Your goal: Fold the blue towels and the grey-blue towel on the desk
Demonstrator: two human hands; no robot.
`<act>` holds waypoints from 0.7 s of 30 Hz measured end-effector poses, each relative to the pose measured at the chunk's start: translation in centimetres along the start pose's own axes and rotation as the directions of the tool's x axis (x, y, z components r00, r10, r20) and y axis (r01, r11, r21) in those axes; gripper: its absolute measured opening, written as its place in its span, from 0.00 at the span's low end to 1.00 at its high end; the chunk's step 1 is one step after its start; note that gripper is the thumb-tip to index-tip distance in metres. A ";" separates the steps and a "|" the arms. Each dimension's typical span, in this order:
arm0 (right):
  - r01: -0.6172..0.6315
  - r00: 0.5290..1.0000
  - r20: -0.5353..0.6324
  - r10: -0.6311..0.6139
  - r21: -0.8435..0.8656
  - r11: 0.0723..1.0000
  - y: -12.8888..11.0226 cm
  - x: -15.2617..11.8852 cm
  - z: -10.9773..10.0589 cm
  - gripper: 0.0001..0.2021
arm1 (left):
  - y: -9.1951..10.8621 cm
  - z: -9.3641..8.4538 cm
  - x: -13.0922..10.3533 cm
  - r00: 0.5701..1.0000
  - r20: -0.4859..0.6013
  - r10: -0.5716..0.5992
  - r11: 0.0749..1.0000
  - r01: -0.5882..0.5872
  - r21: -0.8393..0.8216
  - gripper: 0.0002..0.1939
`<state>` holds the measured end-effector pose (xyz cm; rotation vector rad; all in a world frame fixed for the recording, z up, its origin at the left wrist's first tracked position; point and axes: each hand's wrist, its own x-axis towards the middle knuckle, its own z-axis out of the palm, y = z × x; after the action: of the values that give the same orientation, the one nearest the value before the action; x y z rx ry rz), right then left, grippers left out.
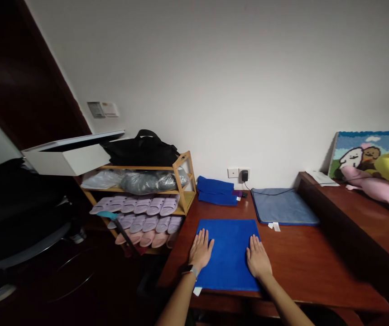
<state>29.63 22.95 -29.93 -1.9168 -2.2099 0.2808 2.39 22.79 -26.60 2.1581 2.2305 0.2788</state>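
A bright blue cloth (230,258), towel-like, lies flat and square on the brown wooden table (296,258). A small white tag shows at its near left corner. Flat on the cloth's left edge rests my left hand (201,250), fingers stretched out; a watch is on that wrist. My right hand (258,258) presses flat along the right edge, its fingers extended too. Neither hand grips anything. Behind the cloth lie folded blue cloths (216,191). To the right of them is a grey-blue cloth (284,206) with a blue border and white tags.
Left of the table stands a wooden rack (185,181) with rows of slippers (143,204), plastic-wrapped items, a black bag (143,149) and a white box (68,158). A charger (245,175) is plugged into the wall. Plush toys (381,188) lie on a raised surface at right.
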 end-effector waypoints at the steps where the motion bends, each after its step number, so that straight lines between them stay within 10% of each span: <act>1: 0.000 1.000 0.000 0.000 0.006 1.000 0.0 0.1 -0.1 0.34 | 1.4 -0.2 -0.2 0.999 -0.030 0.021 1.000 -0.021 -0.009 0.37; 6: 0.070 0.997 0.016 -0.070 0.005 0.998 0.6 0.0 -0.1 0.34 | 12.2 2.2 -2.3 0.933 -0.120 0.341 0.929 -0.353 -0.106 0.32; 9: 0.131 0.991 0.027 -0.130 -0.017 0.991 1.0 -0.1 0.3 0.34 | 15.0 4.3 -3.3 0.919 -0.056 0.390 0.906 -0.394 -0.154 0.32; 12: 0.083 0.996 0.018 -0.083 -0.028 0.996 0.9 0.0 0.4 0.34 | 11.5 4.4 -3.9 0.940 -0.028 0.340 0.931 -0.341 -0.128 0.33; 18: 0.041 0.999 0.009 -0.040 -0.047 0.998 0.4 0.0 0.5 0.34 | -1.7 1.5 -5.4 1.000 -0.023 0.014 1.000 -0.014 -0.014 0.38; 21: 0.028 1.000 0.005 -0.027 -0.048 0.998 0.5 0.0 0.7 0.34 | -4.0 1.5 -5.9 0.997 -0.078 -0.022 1.000 0.022 -0.003 0.38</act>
<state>29.86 23.05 -30.74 -1.9101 -2.2639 0.2298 -1.11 17.02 -29.23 2.1560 2.2915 0.3708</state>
